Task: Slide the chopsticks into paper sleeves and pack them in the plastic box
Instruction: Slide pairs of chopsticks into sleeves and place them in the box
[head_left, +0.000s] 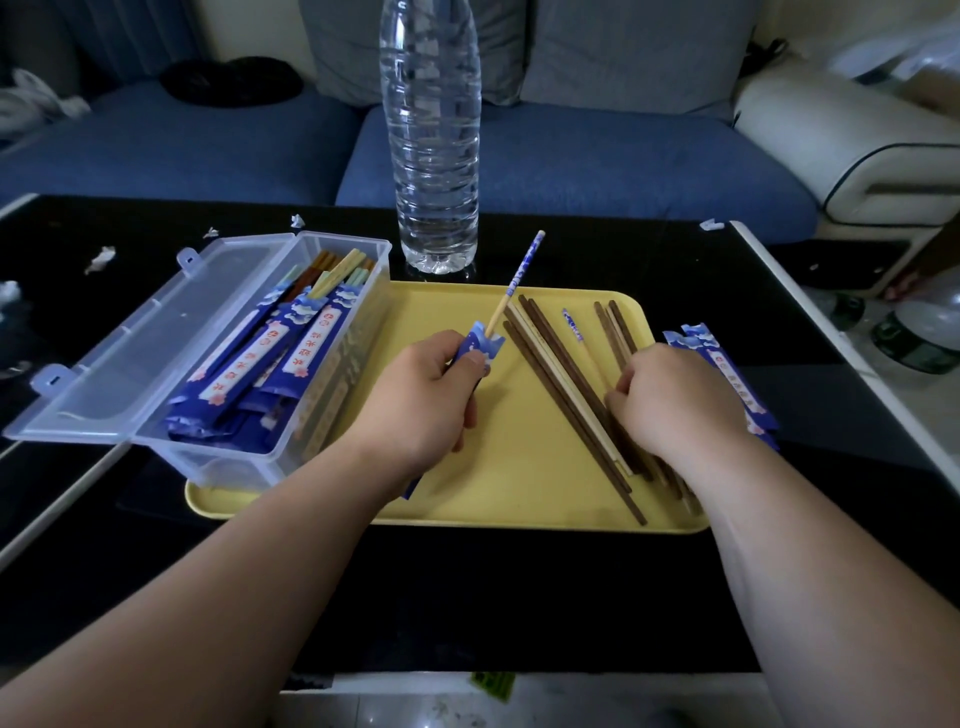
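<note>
Nearest, two bare forearms reach across the black table (467, 597) to a yellow tray (467, 499) lying on it. Over the tray's middle, the left hand (431, 395) grips a blue paper sleeve (480, 345), thumb pressed on its upper end and fingers curled round the rest. A pale chopstick (514, 283) with a blue-and-white patterned top stands out of the sleeve's mouth, slanting up and to the right (its lower part is hidden inside the paper).

To the right, the right hand (675, 400) is palm-down with its fingers bent onto the loose chopsticks (566, 395), a fan of dark brown and pale sticks lying slantwise on the tray. Whether it has actually pinched one cannot be told, as the fingertips are hidden. A second patterned chopstick (571, 325) lies among them, further back. Just beyond the right hand, a stack of empty sleeves (727, 364) rests on the tray's right edge.

On the tray's left end stands the clear plastic box (332, 415), its lid (156, 332) swung open to the left. Inside lie several sleeved chopsticks (249, 364), their coloured tops pointing away.

Behind the tray a clear water bottle (431, 156) stands upright on the table, with small white paper scraps (101, 258) scattered to the far left. Past the table is a blue sofa (571, 156) with grey cushions.
</note>
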